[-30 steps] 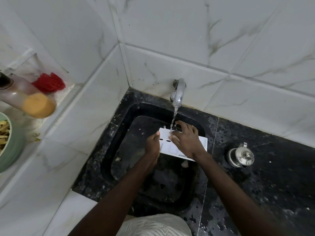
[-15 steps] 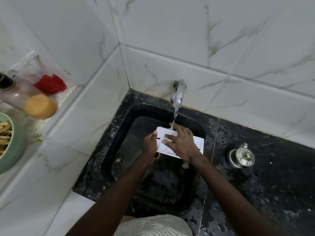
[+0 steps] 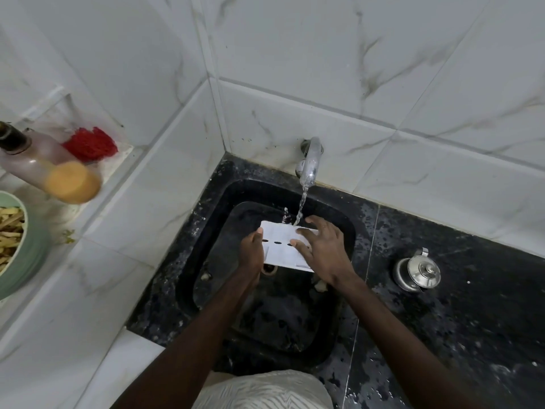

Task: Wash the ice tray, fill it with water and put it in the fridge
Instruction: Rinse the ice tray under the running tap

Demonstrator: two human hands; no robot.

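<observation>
Head camera view, looking down into a corner kitchen sink. A white rectangular plastic ice tray [image 3: 281, 246] is held level over the black stone sink basin [image 3: 203, 261], directly under a short chrome wall tap [image 3: 309, 160]. A thin stream of water [image 3: 302, 205] falls from the tap and strikes the tray's far edge, splashing a little.

The left hand [image 3: 250, 255] grasps the tray's left end, with the thumb on the upper edge and the fingers wrapped beneath. The right hand [image 3: 324, 249] lies flat on top of the tray's right half, fingers spread and straight, pressing on the surface and hiding that end. Three small dark slots show in the tray between the two hands.

To the right, a small lidded steel pot [image 3: 417, 271] stands on the wet, speckled black countertop [image 3: 472, 335]. On a white marble ledge to the left sit a red mesh scrubber [image 3: 90, 143], a clear bottle with orange liquid [image 3: 44, 169], and a pale green bowl [image 3: 26, 255] of yellowish strips.
</observation>
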